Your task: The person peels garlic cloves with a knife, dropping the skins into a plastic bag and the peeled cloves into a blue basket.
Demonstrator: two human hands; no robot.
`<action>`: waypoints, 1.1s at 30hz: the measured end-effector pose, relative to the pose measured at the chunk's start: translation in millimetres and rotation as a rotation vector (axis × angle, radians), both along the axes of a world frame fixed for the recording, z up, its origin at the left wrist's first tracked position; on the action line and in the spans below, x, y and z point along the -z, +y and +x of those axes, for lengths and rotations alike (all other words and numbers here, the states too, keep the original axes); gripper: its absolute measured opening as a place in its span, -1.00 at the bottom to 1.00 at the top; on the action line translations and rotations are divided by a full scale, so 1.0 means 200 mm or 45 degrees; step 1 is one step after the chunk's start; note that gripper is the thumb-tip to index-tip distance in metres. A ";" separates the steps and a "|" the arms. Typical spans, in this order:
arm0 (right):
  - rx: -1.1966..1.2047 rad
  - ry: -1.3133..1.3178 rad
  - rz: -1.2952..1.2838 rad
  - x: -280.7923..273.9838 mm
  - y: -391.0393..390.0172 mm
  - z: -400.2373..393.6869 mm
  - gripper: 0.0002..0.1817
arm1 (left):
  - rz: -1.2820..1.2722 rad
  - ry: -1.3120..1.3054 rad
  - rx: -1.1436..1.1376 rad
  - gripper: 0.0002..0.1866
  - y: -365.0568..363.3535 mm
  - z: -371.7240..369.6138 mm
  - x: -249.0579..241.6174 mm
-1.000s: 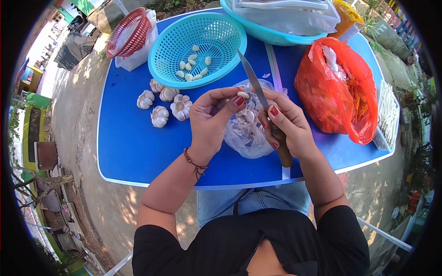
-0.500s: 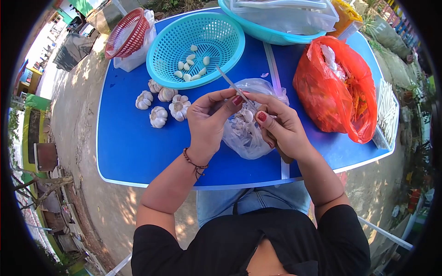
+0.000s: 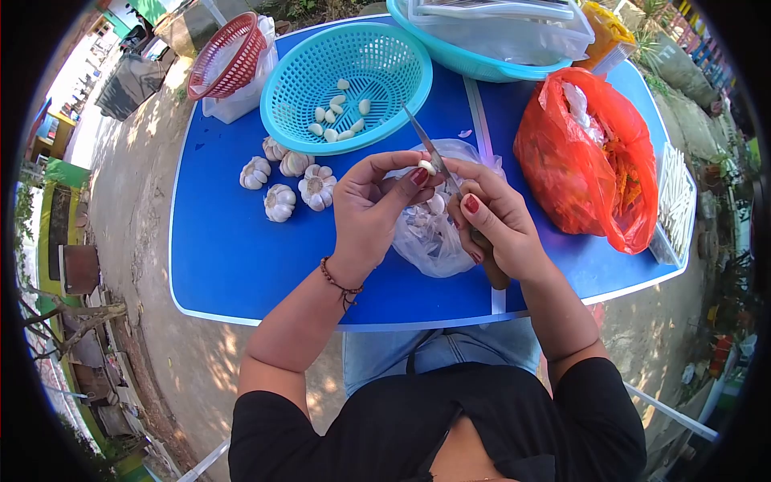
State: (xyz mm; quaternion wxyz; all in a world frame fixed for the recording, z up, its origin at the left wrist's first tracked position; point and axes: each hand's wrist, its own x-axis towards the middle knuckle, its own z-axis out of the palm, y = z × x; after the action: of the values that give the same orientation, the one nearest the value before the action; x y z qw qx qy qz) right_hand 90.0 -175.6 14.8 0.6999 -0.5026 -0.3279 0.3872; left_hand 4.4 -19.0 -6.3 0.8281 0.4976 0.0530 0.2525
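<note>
My left hand (image 3: 373, 201) pinches a small white garlic clove (image 3: 428, 167) between thumb and fingertips. In my right hand (image 3: 502, 213) is a knife (image 3: 430, 145), its brown handle under the palm and its blade pointing up and left, close beside the clove. Beneath both hands lies a clear plastic bag (image 3: 438, 249) with garlic skins and pieces in it. Several whole garlic bulbs (image 3: 317, 188) sit on the table left of my left hand. Beyond them, a turquoise basket (image 3: 281, 84) holds several peeled cloves (image 3: 331, 135).
An orange-red plastic bag (image 3: 554, 169) stands on the blue table (image 3: 233, 273) at right, beside a tray of white sticks (image 3: 677, 193). At the back are a second turquoise basin (image 3: 482, 66) holding clear containers, a yellow packet (image 3: 606, 36), and a red basket (image 3: 241, 68) at left.
The knife has turned so its blade's flat side shows, and the garlic clove is now visible at my left fingertips. Both hands remain in nearly the same place.
</note>
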 end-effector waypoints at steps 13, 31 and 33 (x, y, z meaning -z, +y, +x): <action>0.022 -0.125 0.021 -0.10 -0.06 0.13 -0.59 | 0.244 0.119 0.075 -0.78 -0.04 0.04 -0.16; 0.117 -0.661 -0.128 -0.07 -0.10 0.05 -0.58 | -0.062 -0.014 0.096 -0.81 -0.07 0.03 -0.01; 0.123 -0.735 -0.145 -0.06 -0.10 0.05 -0.57 | -0.040 -0.029 0.083 -0.81 -0.07 0.02 -0.01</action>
State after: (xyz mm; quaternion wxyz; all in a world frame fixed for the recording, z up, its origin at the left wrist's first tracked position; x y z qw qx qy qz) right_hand 99.6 -195.1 27.3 0.5658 -0.6455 -0.4670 0.2123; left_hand 8.1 -32.1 -4.9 0.8442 0.4831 0.0313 0.2302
